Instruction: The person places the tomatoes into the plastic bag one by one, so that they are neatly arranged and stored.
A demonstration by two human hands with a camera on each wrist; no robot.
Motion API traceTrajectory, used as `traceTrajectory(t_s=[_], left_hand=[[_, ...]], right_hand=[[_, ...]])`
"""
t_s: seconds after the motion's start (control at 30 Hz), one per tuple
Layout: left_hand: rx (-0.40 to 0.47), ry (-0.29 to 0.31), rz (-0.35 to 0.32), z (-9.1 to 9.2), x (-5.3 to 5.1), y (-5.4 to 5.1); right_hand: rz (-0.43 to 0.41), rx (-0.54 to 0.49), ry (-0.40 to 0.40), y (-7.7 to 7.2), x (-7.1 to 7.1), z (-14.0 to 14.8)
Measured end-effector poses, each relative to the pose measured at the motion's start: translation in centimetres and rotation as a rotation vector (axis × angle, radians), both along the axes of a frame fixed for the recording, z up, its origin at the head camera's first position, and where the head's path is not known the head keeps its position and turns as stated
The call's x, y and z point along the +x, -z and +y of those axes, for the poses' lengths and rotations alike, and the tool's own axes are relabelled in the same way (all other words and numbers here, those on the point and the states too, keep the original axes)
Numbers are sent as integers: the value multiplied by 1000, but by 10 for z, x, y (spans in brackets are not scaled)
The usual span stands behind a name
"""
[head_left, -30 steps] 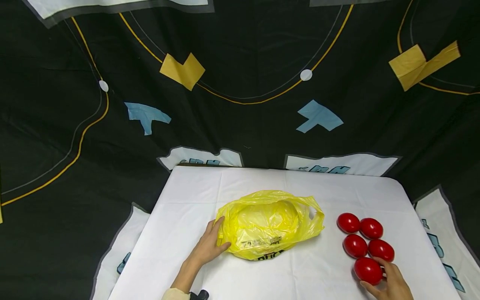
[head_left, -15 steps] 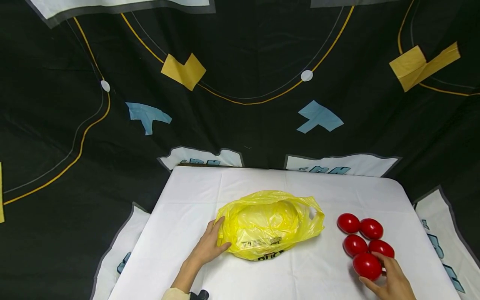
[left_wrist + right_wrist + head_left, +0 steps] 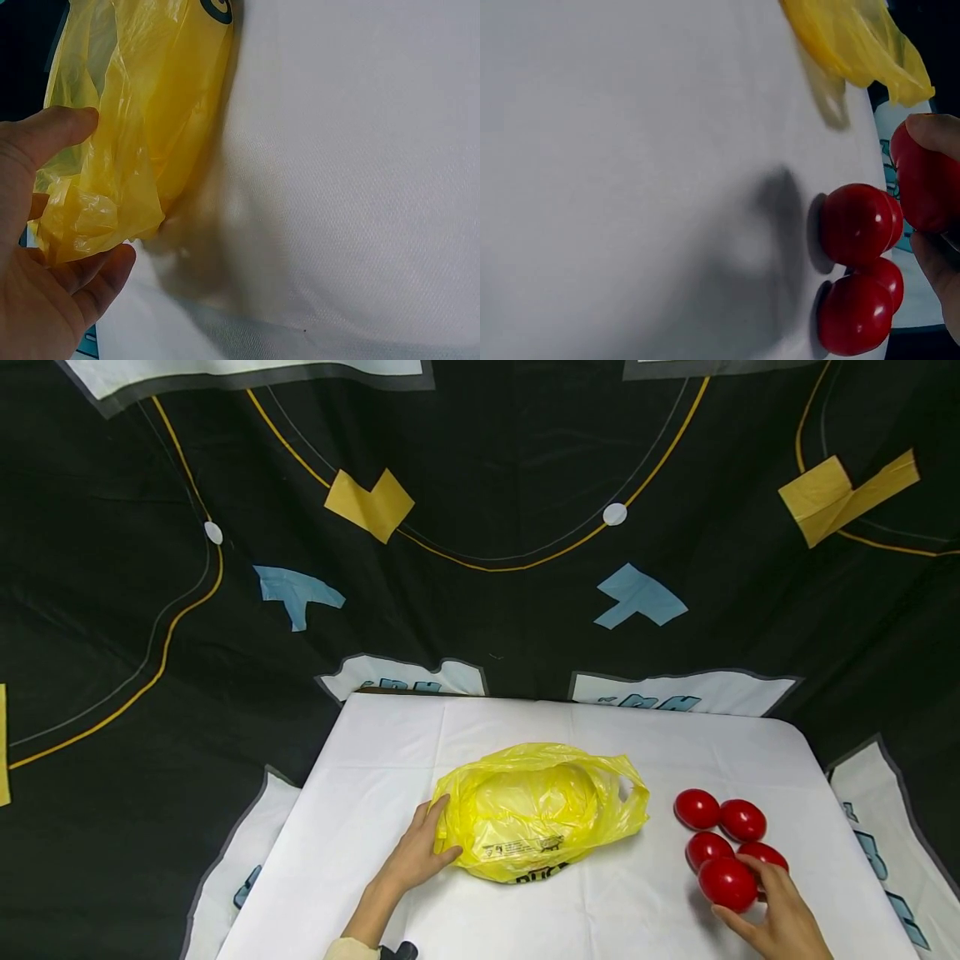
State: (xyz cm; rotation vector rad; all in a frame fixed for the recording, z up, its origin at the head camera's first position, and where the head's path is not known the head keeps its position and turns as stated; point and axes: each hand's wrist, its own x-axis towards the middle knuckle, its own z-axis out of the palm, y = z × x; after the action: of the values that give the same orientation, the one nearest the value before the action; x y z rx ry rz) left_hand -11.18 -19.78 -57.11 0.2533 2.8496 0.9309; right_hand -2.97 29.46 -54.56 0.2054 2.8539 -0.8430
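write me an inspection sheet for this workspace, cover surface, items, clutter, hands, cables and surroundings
Surface: white cloth with faint creases.
Job's things: yellow plastic bag lies crumpled on the cloth, contents unclear; four red rounded objects sit grouped to its right, and a fifth red object is held above the cloth.
Clutter: nothing seen.
Left hand: grips the bag's left end.
Right hand: holds the fifth red object between thumb and fingers.
Cables: nothing seen.
Surroundings: black backdrop with yellow lines and blue and gold patches; white printed panels at its lower part.
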Motion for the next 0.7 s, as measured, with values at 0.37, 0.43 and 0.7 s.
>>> traceTrajectory(t_s=[0.37, 0.43, 0.7], left_hand=[[7, 2, 15, 0, 0, 2], [7, 1, 16, 0, 1, 3], [11, 16, 9, -1, 0, 3]], right_hand=[[84, 0, -61, -9, -6, -13], [113, 10, -73, -9, -8, -16], [126, -24, -79, -14, -19, -35]])
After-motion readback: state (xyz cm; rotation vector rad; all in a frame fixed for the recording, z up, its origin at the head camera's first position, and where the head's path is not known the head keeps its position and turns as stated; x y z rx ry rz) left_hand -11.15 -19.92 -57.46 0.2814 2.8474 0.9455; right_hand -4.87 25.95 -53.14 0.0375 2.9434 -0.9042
